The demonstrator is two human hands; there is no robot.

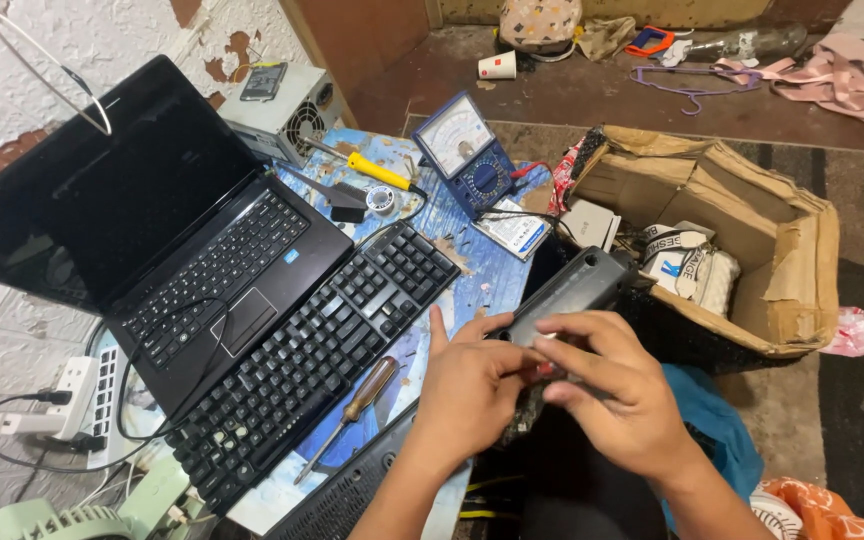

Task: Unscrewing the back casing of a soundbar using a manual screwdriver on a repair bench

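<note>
- Two hands hold a long grey laptop battery pack (570, 290) above the worktop (492, 270) edge, right of the black keyboard (317, 350).
- Left hand (467, 395): fingers wrapped under the near end. Keep this grip steady as the support.
- Right hand (617, 395): fingers pinched narrow on the same end. Apply light, controlled pressure only.
- Hidden: the contact point is covered by both hands; possibly a small reddish part sits there.
- Screwdriver (350, 412) lies unused on the worktop.

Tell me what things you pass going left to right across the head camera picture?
White power strip → open black laptop → black loose keyboard → blue dial meter → long grey plastic part held in both hands → torn brown cardboard box.
</note>
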